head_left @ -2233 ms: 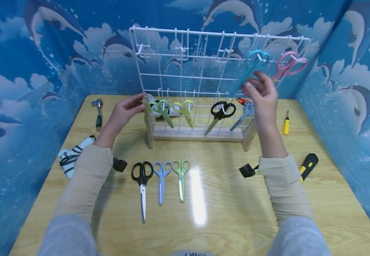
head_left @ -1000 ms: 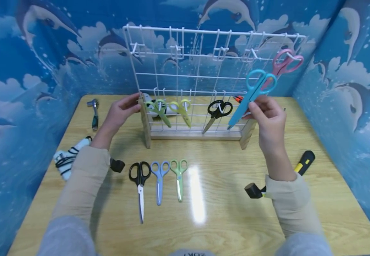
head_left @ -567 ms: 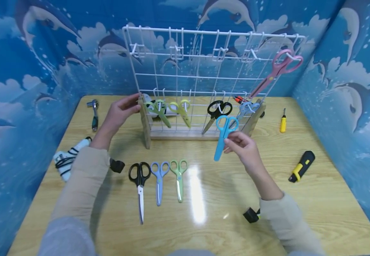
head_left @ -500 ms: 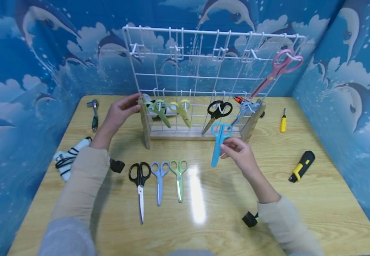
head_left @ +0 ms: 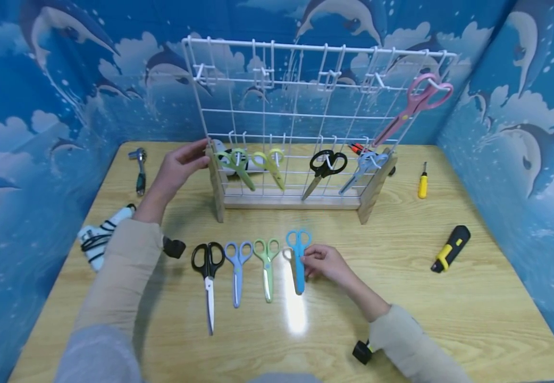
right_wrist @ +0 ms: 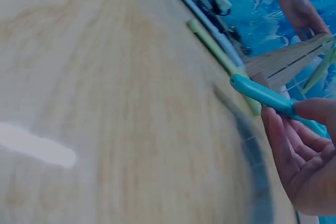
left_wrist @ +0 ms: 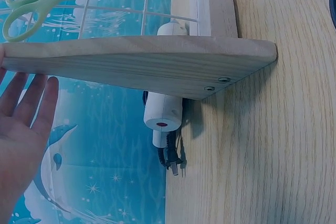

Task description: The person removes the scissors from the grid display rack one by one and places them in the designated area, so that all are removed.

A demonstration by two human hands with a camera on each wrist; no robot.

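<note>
In the head view my right hand (head_left: 327, 262) pinches light-blue scissors (head_left: 299, 266) between thumb and fingers. The scissors point toward me just above the table, their shadow falling to the left. Left of them lie green scissors (head_left: 268, 271), blue scissors (head_left: 237, 274) and black-handled scissors (head_left: 209, 282) in a row. My left hand (head_left: 176, 170) touches the left wooden side (head_left: 215, 183) of a white wire rack (head_left: 296, 113), its fingers fairly straight. The left wrist view shows those fingers (left_wrist: 32, 103) along the panel's edge.
Pink scissors (head_left: 408, 111) hang top right on the rack. Lower hooks carry green (head_left: 242, 173), yellow (head_left: 274, 173), black (head_left: 319, 181) and pale-blue scissors (head_left: 353, 178). Around it lie a ratchet (head_left: 140, 173), a corded pale tool (head_left: 97, 244), a screwdriver (head_left: 422, 183) and a utility knife (head_left: 451, 249).
My right hand has taken the light-blue scissors off the rack's upper hook and carried them down and left, beside the row on the table. My left hand has stayed at the rack.
</note>
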